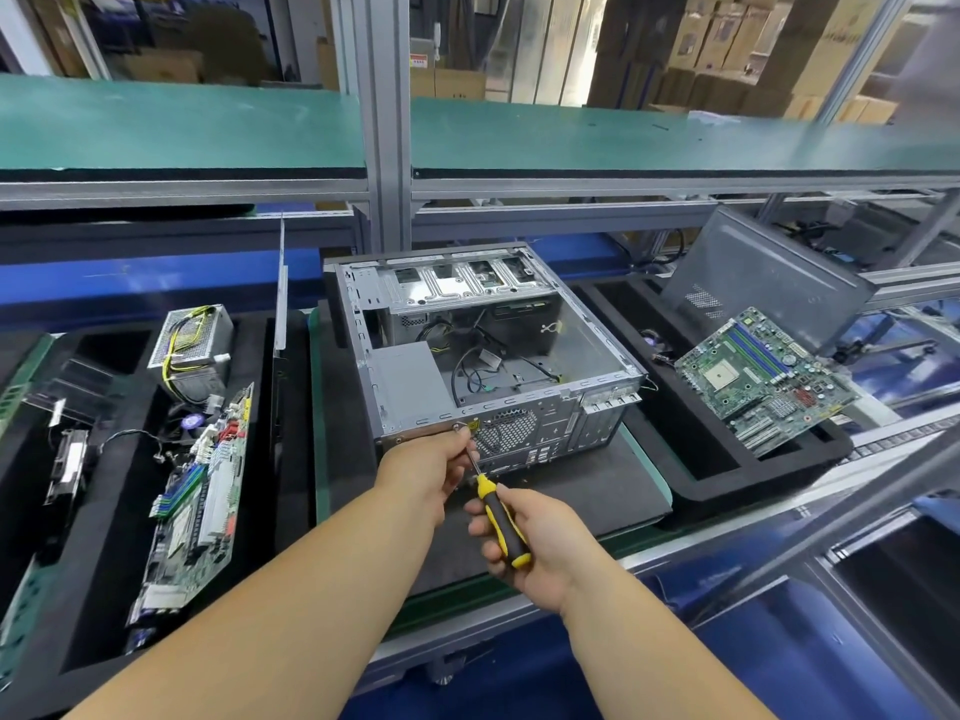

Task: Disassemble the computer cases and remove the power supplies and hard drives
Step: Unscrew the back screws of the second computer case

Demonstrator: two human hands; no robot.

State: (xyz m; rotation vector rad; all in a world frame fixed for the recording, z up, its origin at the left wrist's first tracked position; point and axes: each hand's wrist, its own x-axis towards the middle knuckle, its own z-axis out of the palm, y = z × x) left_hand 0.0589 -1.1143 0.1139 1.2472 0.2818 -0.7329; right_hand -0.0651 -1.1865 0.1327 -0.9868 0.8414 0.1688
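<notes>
Where the two bare arms meet at the middle of the bench, one open case [483, 350] lies on its side on a dark mat over the green tabletop [644, 462], its side panel off and loose black cables showing inside. One grey power supply [410, 379] sits in the case's near left corner. The left hand [428, 467] has its fingertips pinched round the shaft of one screwdriver [498, 514] close to the tip, which meets the case's rear edge; the right hand [524, 545] grips the yellow and black handle. Two black foam trays flank the mat. The left tray [104, 589] holds one motherboard [200, 504] standing on edge, one removed supply [195, 340] with yellow and black wires lying over its mesh top, and a small fan; other parts at its far left are too dim to name. The right tray [722, 470] holds a second motherboard [766, 379] tilted against one grey panel [769, 283], which leans on the aluminium frame. Another thin panel [281, 288] stands on edge between the left tray and the case. No print on the boards or case can be read from here. Above runs a shelf [182, 127] covered in green matting on aluminium posts, a blue belt passes behind the trays, and stacks of brown cartons fill the room beyond.
</notes>
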